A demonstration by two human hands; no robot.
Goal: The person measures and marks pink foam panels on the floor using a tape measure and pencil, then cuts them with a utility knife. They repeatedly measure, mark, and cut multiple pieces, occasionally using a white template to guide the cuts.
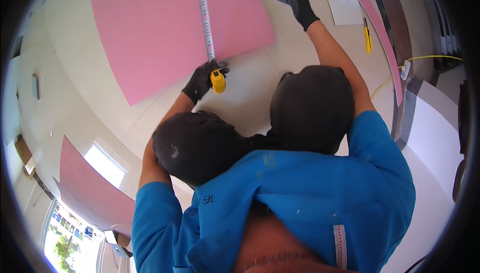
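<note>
A large pink sheet (155, 33) lies flat on the tiled floor ahead of my knees. My left hand (201, 79), in a black work glove, is closed on a yellow tape measure (217, 81) at the sheet's near edge. From its case the silver tape blade (206, 20) runs out straight across the pink surface, away from me. To the right of the sheet, my right hand (295, 0), also in a black glove, is held out over the floor with its fingers stretched and nothing in them.
Right of my right hand lie a white square piece (345, 11) and a yellow utility knife (368, 37). Beyond them runs a long pink strip (380, 28), near a white power socket (405, 70) with a yellow cable. Another pink sheet (90, 188) stands at the lower left.
</note>
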